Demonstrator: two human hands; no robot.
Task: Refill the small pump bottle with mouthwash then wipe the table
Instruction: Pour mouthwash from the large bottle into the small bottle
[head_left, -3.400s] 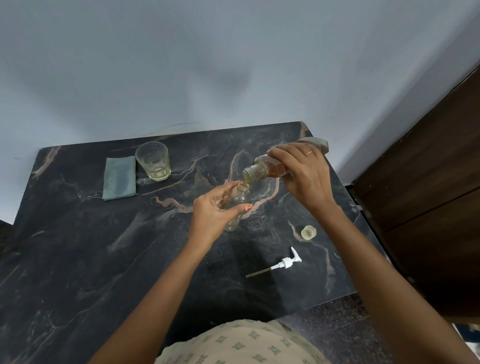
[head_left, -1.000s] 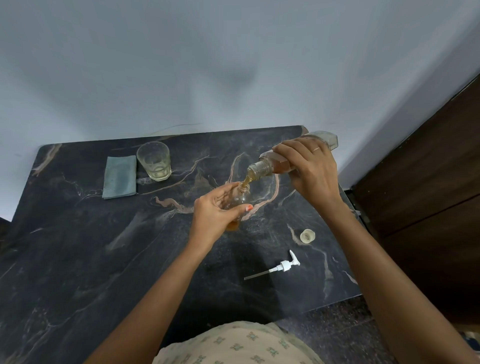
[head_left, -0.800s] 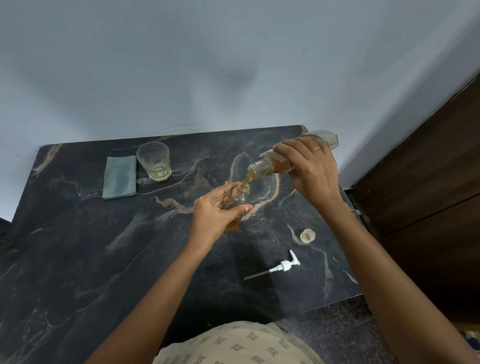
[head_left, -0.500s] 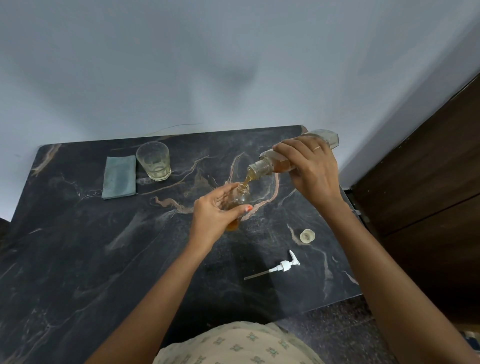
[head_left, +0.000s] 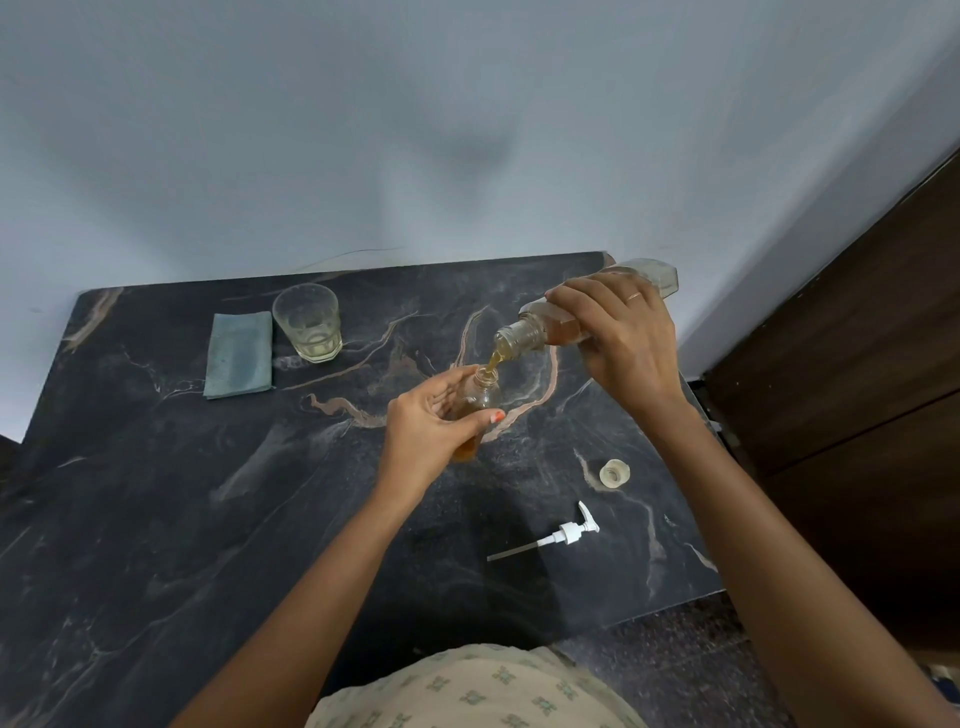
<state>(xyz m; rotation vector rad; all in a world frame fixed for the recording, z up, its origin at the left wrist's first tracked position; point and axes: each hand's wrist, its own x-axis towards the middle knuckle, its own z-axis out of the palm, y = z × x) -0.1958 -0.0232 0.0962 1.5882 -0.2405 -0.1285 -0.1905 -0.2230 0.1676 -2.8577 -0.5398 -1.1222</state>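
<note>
The right hand (head_left: 623, 353) wraps its fingers (head_left: 582, 297) round a tilted mouthwash bottle (head_left: 553, 328), pouring an amber stream into the small pump bottle (head_left: 484, 397), which the left hand (head_left: 426, 431) grips upright over the middle of the dark marble tabletop (head_left: 208, 519). The white pump head (head_left: 569, 534) and a cap (head_left: 614, 474) lie near the right edge.

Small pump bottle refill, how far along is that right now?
Done: the pump head and a cap are off, lying on the table. In hand: the right hand tips the mouthwash bottle, pouring an amber stream into the small bottle that the left hand grips; liquid shows in its lower part. Left: finish filling, refit the pump head, then wipe with the folded cloth.
</note>
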